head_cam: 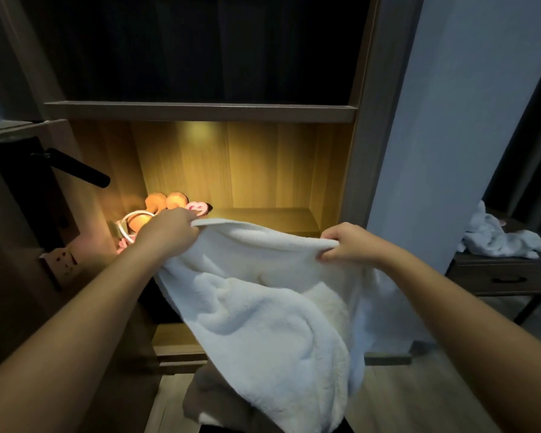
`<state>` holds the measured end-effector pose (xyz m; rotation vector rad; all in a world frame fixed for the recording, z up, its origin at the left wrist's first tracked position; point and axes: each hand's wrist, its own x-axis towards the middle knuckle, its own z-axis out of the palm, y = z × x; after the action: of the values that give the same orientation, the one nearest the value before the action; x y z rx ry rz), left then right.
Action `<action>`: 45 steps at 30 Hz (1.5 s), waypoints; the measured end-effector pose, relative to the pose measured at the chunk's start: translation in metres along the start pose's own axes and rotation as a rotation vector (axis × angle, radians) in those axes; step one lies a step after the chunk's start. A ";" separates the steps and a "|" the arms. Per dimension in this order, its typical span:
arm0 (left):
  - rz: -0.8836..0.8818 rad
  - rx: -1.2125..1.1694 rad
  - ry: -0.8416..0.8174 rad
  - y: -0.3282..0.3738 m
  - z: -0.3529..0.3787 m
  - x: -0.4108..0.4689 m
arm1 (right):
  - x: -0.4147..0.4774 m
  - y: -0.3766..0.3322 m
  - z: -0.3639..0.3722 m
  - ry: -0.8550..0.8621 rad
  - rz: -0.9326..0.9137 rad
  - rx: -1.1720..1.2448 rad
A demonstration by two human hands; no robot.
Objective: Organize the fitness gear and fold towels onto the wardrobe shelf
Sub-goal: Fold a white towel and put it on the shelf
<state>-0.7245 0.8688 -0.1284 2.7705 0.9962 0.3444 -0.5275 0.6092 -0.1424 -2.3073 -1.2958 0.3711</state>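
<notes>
White fleece hangs between the two hands: a towel held up by its top edge. The left hand pinches one upper corner and the right hand pinches the other, fingers curled over the hem. The hands are well apart, so the edge runs almost straight between them while the rest drops in soft folds.

Just behind the towel is the lit wardrobe shelf. At its left end, near the left hand, sit what look like orange dumbbells, with a pink piece and a white ring beside them. Farther right, past the wardrobe's side, a heap of white towels lies on a side table.

Folding seems only begun, with the towel opened flat and no crease made. The next move likely calls for bringing the two corners together to halve it, edges matched, before laying it on the shelf board right of the gear.
</notes>
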 end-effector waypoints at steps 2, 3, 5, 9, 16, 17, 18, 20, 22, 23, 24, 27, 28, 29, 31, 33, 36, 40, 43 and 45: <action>0.177 -0.094 -0.017 0.017 0.002 -0.010 | 0.003 -0.013 0.002 0.074 -0.106 0.015; 0.271 -0.142 -0.032 0.026 0.002 -0.016 | 0.005 -0.020 0.003 0.089 -0.154 0.007; 0.413 -0.201 -0.053 0.044 0.002 -0.019 | 0.009 -0.035 0.004 0.111 -0.233 -0.021; 0.537 -0.335 -0.196 0.079 0.008 -0.019 | 0.013 -0.054 -0.001 0.212 -0.311 0.029; 0.416 -0.446 0.106 0.083 0.012 -0.011 | 0.020 -0.043 -0.012 0.143 -0.182 -0.023; 0.393 -0.479 0.206 0.078 0.009 -0.009 | 0.022 -0.036 -0.013 0.110 -0.130 -0.095; 0.365 -0.516 0.284 0.073 0.005 -0.007 | 0.023 -0.026 -0.014 0.091 -0.071 -0.153; 0.300 -0.552 0.379 0.059 -0.002 -0.002 | 0.025 -0.003 -0.017 0.076 0.041 -0.198; 0.232 -0.529 0.417 0.043 -0.006 0.003 | 0.024 0.018 -0.019 0.087 0.109 -0.187; 0.204 -0.518 0.429 0.036 -0.006 0.006 | 0.023 0.024 -0.020 0.105 0.133 -0.168; 0.176 -0.511 0.430 0.030 -0.005 0.008 | 0.023 0.028 -0.022 0.135 0.150 -0.139; 0.107 -0.479 0.394 0.022 0.001 0.013 | 0.022 0.024 -0.025 0.282 0.128 -0.044; 0.096 -0.462 0.372 0.022 0.003 0.014 | 0.021 0.019 -0.027 0.322 0.112 -0.014; 0.091 -0.445 0.345 0.023 0.005 0.014 | 0.021 0.015 -0.028 0.353 0.091 0.011; 0.085 -0.440 0.298 0.025 0.007 0.013 | 0.019 0.008 -0.031 0.389 0.046 0.058; 0.078 -0.458 0.293 0.024 0.008 0.014 | 0.016 0.003 -0.032 0.430 -0.007 0.173; 0.104 -0.451 0.264 0.025 0.006 0.017 | 0.014 -0.007 -0.030 0.503 -0.059 0.448; 0.130 -0.354 0.244 0.020 0.007 0.023 | 0.019 -0.013 -0.023 0.580 -0.009 0.758; 0.057 -0.240 0.256 0.005 0.010 0.030 | 0.027 -0.007 -0.026 0.773 0.147 0.825; -0.066 -0.225 0.240 -0.004 0.011 0.033 | 0.030 -0.002 -0.028 0.826 0.255 0.781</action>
<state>-0.6994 0.8924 -0.1346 2.5295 1.0256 0.7449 -0.5010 0.6288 -0.1178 -1.6328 -0.3434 -0.0284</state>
